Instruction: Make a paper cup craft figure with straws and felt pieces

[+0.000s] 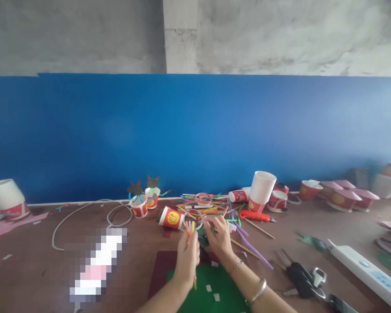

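Note:
Several thin coloured sticks (193, 227), orange, pink and yellow, stand up out of my left hand (188, 256), which is wrapped round them. Their lower ends show below the fist. Close by on the right, my right hand (219, 234) has its fingers bent together near a pale ring; what they hold, if anything, is too small to make out. A red and white paper cup (171, 218) lies on its side just behind my left hand. Beneath both hands are a green sheet (211, 287) with small white scraps and a dark red sheet (159, 269).
Behind the hands lies a pile of coloured sticks (208, 204). An orange cutter (254, 215) and a tall cup stack (262, 191) are right of it. Cat-topped cups (139, 206) stand back left. Keys (301, 278) and a power strip (368, 271) lie at right.

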Demonstrator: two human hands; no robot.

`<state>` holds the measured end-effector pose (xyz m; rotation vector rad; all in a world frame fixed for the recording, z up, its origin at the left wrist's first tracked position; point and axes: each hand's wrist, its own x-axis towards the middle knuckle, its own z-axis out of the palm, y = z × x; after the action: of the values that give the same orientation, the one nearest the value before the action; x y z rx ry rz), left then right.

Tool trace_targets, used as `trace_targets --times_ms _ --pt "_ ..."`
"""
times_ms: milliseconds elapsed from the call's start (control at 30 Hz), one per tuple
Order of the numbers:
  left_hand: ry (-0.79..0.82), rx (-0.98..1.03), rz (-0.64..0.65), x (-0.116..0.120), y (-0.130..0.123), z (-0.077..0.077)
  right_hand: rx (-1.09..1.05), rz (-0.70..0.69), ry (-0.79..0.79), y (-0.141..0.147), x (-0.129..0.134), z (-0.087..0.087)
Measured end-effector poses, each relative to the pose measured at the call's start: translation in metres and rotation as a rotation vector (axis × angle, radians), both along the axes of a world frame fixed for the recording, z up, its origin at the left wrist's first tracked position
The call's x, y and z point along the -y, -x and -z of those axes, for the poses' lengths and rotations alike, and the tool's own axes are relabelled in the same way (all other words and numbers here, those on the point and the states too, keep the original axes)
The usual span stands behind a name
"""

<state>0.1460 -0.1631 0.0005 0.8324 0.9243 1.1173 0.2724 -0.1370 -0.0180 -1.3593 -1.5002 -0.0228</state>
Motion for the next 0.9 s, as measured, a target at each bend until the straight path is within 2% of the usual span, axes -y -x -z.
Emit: trace_targets --times_ms 67,167,233,300,400,500,567,633,733,867,900 --pt "0.091 0.084 -0.037 0.006 -0.008 0.007 -0.033 0.068 -0.015 -0.004 -0.004 0.0" --pt "0.186 0.091 0.091 0.002 -0.011 0.017 -0.127 0.162 -0.013 -0.01 -0.011 0.001" --pt "0.149 0.058 0.135 -0.011 -0.006 0.021 -0.185 0.178 0.001 -0.011 -0.015 0.001" --pt "0.075 0.044 0.127 -0.028 0.003 0.023 -0.26 0.124 0.038 -0.009 -0.019 -0.003" --pt "0.009 0.046 0.069 -0.049 0.015 0.023 -0.435 -0.093 0.176 -0.006 -0.025 -0.016" --pt "-0.027 0.052 0.032 -0.056 0.02 0.022 -0.567 -0.288 0.323 -0.002 -0.029 -0.035" --pt "-0.043 0.059 0.034 -0.053 0.018 0.02 -0.624 -0.36 0.345 0.002 -0.029 -0.045" --pt "-0.05 0.069 0.049 -0.045 0.015 0.018 -0.748 -0.356 0.266 0.008 -0.027 -0.05" --pt "-0.031 0.112 0.089 -0.029 0.006 0.019 -0.875 -0.266 0.138 0.014 -0.024 -0.05" --pt "0.017 0.035 0.276 -0.027 -0.001 0.031 -0.825 -0.294 0.216 0.011 -0.023 -0.052" --pt "0.019 0.025 0.282 -0.031 0.0 0.034 -0.79 -0.313 0.247 0.009 -0.023 -0.053"
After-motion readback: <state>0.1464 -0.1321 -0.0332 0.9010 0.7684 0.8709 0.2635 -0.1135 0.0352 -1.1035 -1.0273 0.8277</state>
